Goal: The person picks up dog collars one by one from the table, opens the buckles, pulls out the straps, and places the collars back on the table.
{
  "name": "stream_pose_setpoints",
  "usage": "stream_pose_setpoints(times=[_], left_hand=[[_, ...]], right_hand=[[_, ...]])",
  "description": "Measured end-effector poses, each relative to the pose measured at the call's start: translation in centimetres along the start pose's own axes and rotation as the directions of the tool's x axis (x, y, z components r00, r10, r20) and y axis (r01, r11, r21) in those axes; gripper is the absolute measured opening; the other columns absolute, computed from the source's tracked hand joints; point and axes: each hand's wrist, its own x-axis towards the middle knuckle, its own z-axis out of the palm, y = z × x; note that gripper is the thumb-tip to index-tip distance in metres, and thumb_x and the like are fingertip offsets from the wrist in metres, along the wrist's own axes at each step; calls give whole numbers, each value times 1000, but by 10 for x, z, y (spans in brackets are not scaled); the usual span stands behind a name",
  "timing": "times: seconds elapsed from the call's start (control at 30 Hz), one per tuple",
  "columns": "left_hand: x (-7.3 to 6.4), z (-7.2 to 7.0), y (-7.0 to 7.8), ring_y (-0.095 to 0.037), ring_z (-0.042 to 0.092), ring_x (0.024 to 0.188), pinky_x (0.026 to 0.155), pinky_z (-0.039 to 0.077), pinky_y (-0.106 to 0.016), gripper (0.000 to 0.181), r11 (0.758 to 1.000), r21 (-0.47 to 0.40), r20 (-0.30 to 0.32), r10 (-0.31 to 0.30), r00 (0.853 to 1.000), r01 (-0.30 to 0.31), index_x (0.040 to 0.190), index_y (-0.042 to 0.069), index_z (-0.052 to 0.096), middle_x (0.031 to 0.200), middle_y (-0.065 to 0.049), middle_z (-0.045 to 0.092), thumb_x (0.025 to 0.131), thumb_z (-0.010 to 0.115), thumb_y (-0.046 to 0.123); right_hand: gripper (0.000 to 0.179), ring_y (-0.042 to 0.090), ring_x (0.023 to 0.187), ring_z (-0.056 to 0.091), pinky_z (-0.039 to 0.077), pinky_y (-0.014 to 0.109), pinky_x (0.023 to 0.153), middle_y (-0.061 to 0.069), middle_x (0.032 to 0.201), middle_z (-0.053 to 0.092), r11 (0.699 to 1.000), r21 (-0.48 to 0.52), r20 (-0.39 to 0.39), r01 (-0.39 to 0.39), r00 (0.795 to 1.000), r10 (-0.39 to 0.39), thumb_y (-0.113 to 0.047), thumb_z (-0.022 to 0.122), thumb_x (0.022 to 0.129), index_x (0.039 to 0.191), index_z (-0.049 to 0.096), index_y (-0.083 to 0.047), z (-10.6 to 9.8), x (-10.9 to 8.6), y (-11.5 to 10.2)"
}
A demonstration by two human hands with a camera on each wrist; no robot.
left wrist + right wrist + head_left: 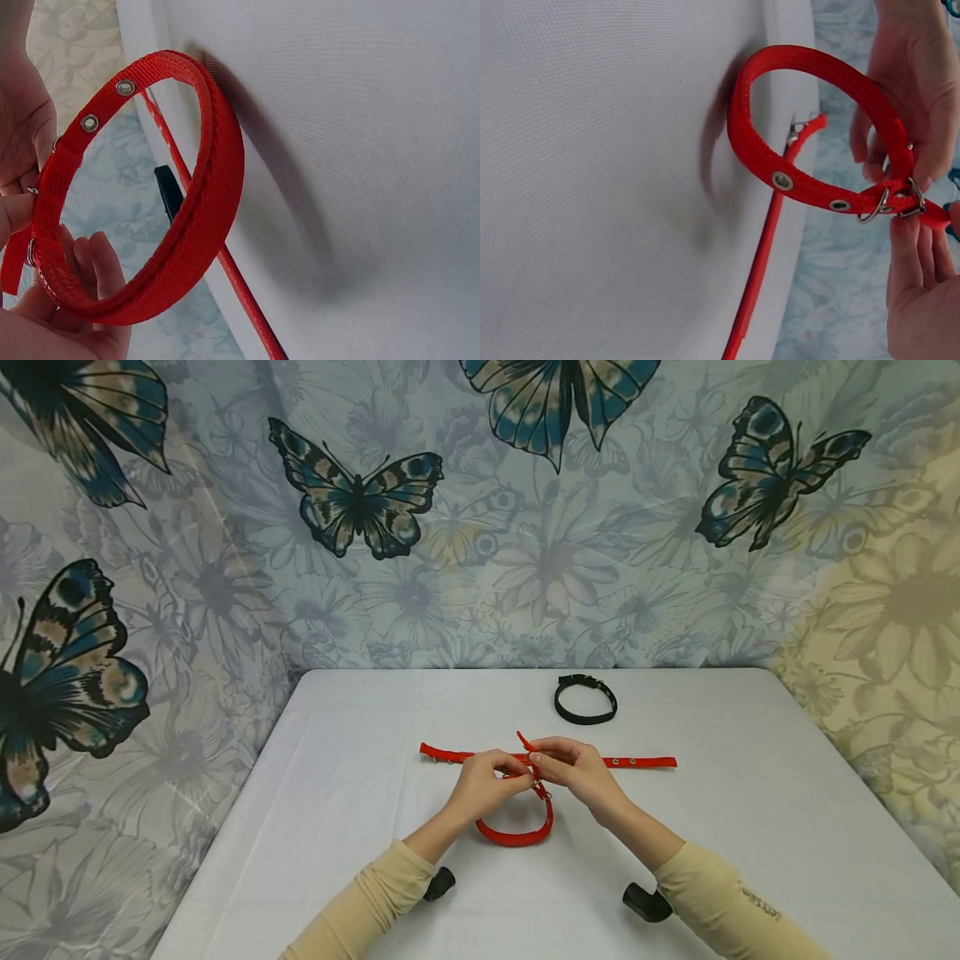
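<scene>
A red webbing collar (pixel 514 839) with metal eyelets is looped into a ring, its padded part hanging low over the white table. My left hand (pixel 483 787) pinches it beside the buckle (pixel 913 201) and D-ring. On the other side my right hand (pixel 583 774) pinches the strap's free end (pixel 934 217), which passes through the buckle. In the head view, that end sticks up between the two hands. Behind them, a second red collar (pixel 647 762) lies stretched out flat, its middle partly hidden by the hands.
A black collar (pixel 585 719), fastened in a ring, lies near the back of the white table (pixel 375 718). Butterfly-patterned fabric (pixel 480 602) hangs behind the table. Black devices (pixel 440 883) sit at both wrists, near the beige sleeves.
</scene>
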Motion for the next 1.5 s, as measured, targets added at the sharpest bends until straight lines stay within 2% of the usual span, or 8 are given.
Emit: stream_pose_setpoints(times=[0.33,0.53,0.8,0.93,1.2,1.33,1.47,1.5], left_hand=[[1,2,-6,-10,59,85,70,50,-28,11,999,-9,-2,-45,999,45,88,15,77,84,9,69,83,75,24],[0,3,-8,-10,60,86,71,50,-30,13,994,-37,-3,-99,995,99,88,14,76,82,9,69,81,76,26],[-4,3,-10,-11,60,90,76,50,-33,14,981,-127,-4,-148,989,147,89,15,77,85,8,70,83,76,28],[-5,4,-11,-12,60,93,78,49,-35,15,973,-165,6,-159,987,158,91,17,77,87,8,70,83,76,29],[-6,4,-13,-14,60,93,80,48,-34,18,938,-274,-3,-220,975,211,94,14,77,91,4,71,84,77,28],[-9,0,-4,-13,60,89,79,49,-30,18,922,-320,-1,-230,973,217,96,5,75,91,-1,72,86,74,21],[-9,-1,-5,-13,61,88,82,50,-31,20,898,-371,10,-250,968,236,99,1,74,92,-2,71,87,73,17],[-8,1,-10,-13,61,88,84,50,-32,20,892,-385,10,-252,968,236,99,2,73,92,-1,71,87,73,18]], right_hand=[[41,23,101,66,53,35,88,12,112,66,1000,-11,-2,-17,1000,17,-27,69,93,124,62,-1,0,1,2],[40,22,101,65,53,35,87,11,112,66,1000,-9,-6,-25,1000,25,-27,69,92,124,63,-2,1,1,2],[40,24,100,64,53,39,88,12,111,66,1000,-23,-10,-15,1000,15,-27,68,93,124,62,-1,1,1,4],[41,24,100,64,54,36,87,11,110,66,999,-32,-16,-17,1000,16,-29,69,92,123,63,-3,1,2,5],[39,23,106,64,52,39,91,10,117,65,999,-38,37,-6,999,8,-30,69,92,122,64,-5,-4,1,10],[41,23,106,64,52,41,91,9,118,65,996,-78,34,-54,998,56,-33,70,91,121,65,-5,-12,-5,17],[41,20,101,64,53,39,89,8,112,67,985,-136,41,-103,993,110,-35,71,90,118,67,-7,-19,-12,29],[40,19,99,64,54,38,87,9,110,68,982,-152,46,-110,992,118,-35,71,89,117,68,-7,-20,-14,32]])
